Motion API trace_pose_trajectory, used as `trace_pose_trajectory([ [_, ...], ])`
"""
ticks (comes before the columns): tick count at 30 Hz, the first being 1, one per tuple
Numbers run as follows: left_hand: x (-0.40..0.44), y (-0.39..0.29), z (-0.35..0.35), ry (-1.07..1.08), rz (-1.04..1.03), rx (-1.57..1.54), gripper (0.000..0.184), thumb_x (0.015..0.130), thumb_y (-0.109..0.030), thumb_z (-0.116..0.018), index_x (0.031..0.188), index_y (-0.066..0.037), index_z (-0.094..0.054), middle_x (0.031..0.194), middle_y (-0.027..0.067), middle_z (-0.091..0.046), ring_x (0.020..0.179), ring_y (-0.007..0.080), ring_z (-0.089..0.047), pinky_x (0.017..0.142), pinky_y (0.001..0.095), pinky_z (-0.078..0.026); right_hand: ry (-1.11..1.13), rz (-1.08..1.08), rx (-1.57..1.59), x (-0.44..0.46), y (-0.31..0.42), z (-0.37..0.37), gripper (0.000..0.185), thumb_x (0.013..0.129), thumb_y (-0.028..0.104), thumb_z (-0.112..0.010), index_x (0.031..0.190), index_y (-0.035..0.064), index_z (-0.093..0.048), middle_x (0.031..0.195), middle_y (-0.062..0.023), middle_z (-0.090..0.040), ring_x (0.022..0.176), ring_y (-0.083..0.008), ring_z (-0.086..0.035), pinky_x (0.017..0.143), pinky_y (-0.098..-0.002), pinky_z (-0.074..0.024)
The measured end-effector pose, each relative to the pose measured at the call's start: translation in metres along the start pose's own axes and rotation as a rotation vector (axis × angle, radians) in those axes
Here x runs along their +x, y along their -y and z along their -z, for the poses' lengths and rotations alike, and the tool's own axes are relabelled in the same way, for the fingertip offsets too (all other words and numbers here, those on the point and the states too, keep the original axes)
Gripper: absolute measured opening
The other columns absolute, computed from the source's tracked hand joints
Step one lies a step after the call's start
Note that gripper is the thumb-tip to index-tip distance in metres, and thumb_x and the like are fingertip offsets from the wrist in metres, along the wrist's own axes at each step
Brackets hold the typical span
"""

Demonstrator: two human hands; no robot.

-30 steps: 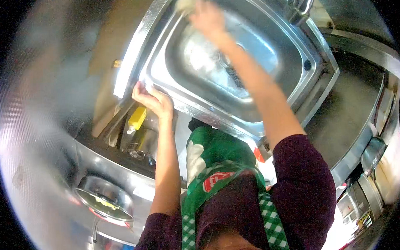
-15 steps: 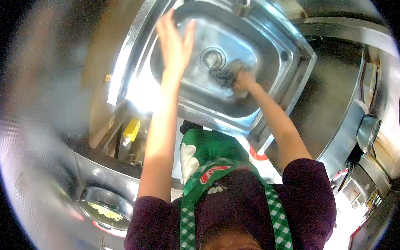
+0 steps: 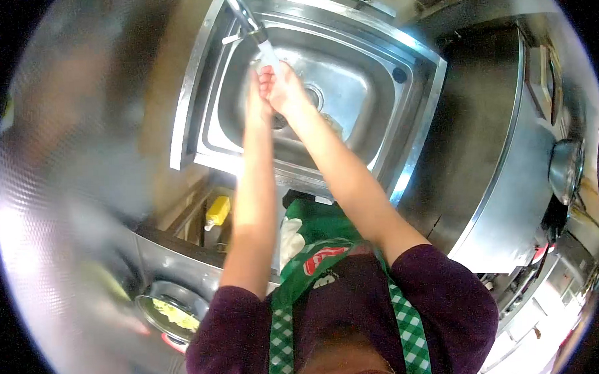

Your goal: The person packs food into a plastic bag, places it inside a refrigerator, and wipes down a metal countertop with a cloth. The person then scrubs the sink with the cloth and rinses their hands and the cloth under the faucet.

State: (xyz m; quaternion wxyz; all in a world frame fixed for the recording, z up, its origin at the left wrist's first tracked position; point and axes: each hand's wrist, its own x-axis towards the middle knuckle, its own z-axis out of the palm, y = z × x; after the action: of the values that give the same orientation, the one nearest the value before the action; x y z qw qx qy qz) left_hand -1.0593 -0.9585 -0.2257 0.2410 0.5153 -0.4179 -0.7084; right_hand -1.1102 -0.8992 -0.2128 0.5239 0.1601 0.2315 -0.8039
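Observation:
My left hand (image 3: 257, 96) and my right hand (image 3: 285, 92) are close together over the metal sink (image 3: 368, 72). From the faucet (image 3: 246, 22), a stream of water (image 3: 268, 54) runs onto them. The left is held edge-on, its fingers extended beside the right. My right palm faces up, cupped with loosely bent fingers, and I see nothing in it. Beyond my right wrist, a brownish scrubber-like item (image 3: 334, 124) lies in the basin, partly hidden by the forearm. The drain (image 3: 315, 94) shows just right of my hands.
A yellow bottle (image 3: 218, 211) stands below the sink's left side. At lower left is a bowl with pale yellow food (image 3: 175, 315). A steel unit (image 3: 476, 135) adjoins the right side, with a metal pan (image 3: 565, 171) beyond it.
The right hand has let go of the dark scrubber and moved up and left to meet the left hand. The faucet has come into view with water running over both hands.

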Motion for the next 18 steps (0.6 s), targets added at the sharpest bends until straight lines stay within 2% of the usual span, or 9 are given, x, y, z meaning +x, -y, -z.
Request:
trace_pose_trajectory([
  [1,-0.025,0.011,-0.002,0.02,0.066,-0.064,0.036,0.086,-0.035,-0.044,0.08,-0.001,-0.056,0.071,0.0076,-0.057,0.057,0.0158,-0.053,0.055,0.0321,-0.045,-0.163,0.004,0.137,-0.005,-0.001,-0.023,0.027,0.087,0.029,-0.042,0.084,0.0046,-0.054,0.062,-0.0064,-0.053,0.051,-0.0137,-0.05,0.05,-0.0267,-0.0432],
  [4,-0.071,0.014,-0.016,0.1,0.267,-0.265,0.035,0.084,-0.035,-0.045,0.08,-0.002,-0.055,0.069,0.0075,-0.055,0.056,0.0183,-0.052,0.055,0.0337,-0.046,0.294,0.4,0.145,-0.028,-0.017,-0.032,0.025,0.087,0.03,-0.043,0.086,0.0064,-0.053,0.062,-0.0053,-0.052,0.057,-0.012,-0.051,0.053,-0.024,-0.0429],
  [5,-0.075,0.009,-0.018,0.128,0.344,-0.326,0.034,0.084,-0.035,-0.045,0.08,-0.002,-0.055,0.069,0.0074,-0.055,0.056,0.0191,-0.052,0.055,0.0342,-0.046,0.068,0.274,-0.138,-0.03,-0.012,-0.028,0.026,0.087,0.029,-0.04,0.092,0.0077,-0.054,0.069,-0.0085,-0.056,0.069,-0.02,-0.055,0.061,-0.0291,-0.0447],
  [8,-0.065,-0.005,-0.018,0.228,0.57,-0.467,0.033,0.082,-0.034,-0.046,0.08,-0.003,-0.054,0.067,0.0073,-0.053,0.055,0.0215,-0.051,0.056,0.0359,-0.046,-0.389,0.257,-1.116,-0.005,-0.028,0.024,0.029,0.087,0.027,-0.036,0.102,0.0102,-0.053,0.094,-0.0133,-0.055,0.092,-0.0307,-0.05,0.08,-0.0375,-0.039],
  [9,-0.059,-0.007,-0.017,0.244,0.618,-0.471,0.032,0.082,-0.034,-0.046,0.08,-0.003,-0.054,0.066,0.0072,-0.053,0.054,0.0223,-0.051,0.056,0.0364,-0.046,-0.464,0.23,-1.361,-0.008,-0.023,0.032,0.031,0.087,0.027,-0.035,0.106,0.011,-0.053,0.102,-0.0149,-0.055,0.1,-0.0342,-0.049,0.087,-0.0403,-0.0371],
  [10,-0.051,0.002,-0.017,0.286,0.644,-0.472,0.031,0.082,-0.034,-0.046,0.081,-0.003,-0.054,0.068,0.0077,-0.053,0.057,0.0229,-0.051,0.057,0.0366,-0.046,-0.39,0.164,-1.431,-0.011,-0.016,0.04,0.031,0.086,0.025,-0.036,0.107,0.01,-0.053,0.106,-0.0157,-0.053,0.103,-0.0331,-0.047,0.088,-0.0396,-0.0362],
  [14,-0.02,0.04,-0.03,0.436,0.526,-0.285,0.028,0.08,-0.032,-0.047,0.083,-0.006,-0.057,0.076,0.0098,-0.054,0.066,0.0253,-0.052,0.062,0.0375,-0.046,-0.154,0.162,-1.458,-0.011,-0.017,0.075,0.038,0.083,0.021,-0.041,0.118,0.0067,-0.042,0.121,-0.0214,-0.039,0.117,-0.033,-0.034,0.096,-0.0405,-0.0293],
  [17,0.006,0.051,-0.047,0.557,0.274,0.097,0.027,0.079,-0.031,-0.047,0.086,-0.008,-0.058,0.082,0.0114,-0.055,0.073,0.0272,-0.052,0.066,0.0381,-0.046,-0.313,0.48,-1.465,-0.089,-0.005,0.007,0.068,0.077,0.019,-0.051,0.132,0.0015,-0.015,0.134,-0.0288,-0.011,0.126,-0.0398,-0.012,0.102,-0.0468,-0.0162],
  [18,0.017,0.053,-0.054,0.598,0.119,0.322,0.026,0.078,-0.031,-0.048,0.086,-0.008,-0.059,0.084,0.0119,-0.055,0.075,0.0278,-0.052,0.067,0.0383,-0.046,-0.318,0.821,-1.667,-0.091,-0.017,0.003,0.084,0.076,0.029,-0.056,0.132,-0.0043,-0.003,0.133,-0.0297,-0.01,0.123,-0.0424,-0.016,0.102,-0.043,-0.0188],
])
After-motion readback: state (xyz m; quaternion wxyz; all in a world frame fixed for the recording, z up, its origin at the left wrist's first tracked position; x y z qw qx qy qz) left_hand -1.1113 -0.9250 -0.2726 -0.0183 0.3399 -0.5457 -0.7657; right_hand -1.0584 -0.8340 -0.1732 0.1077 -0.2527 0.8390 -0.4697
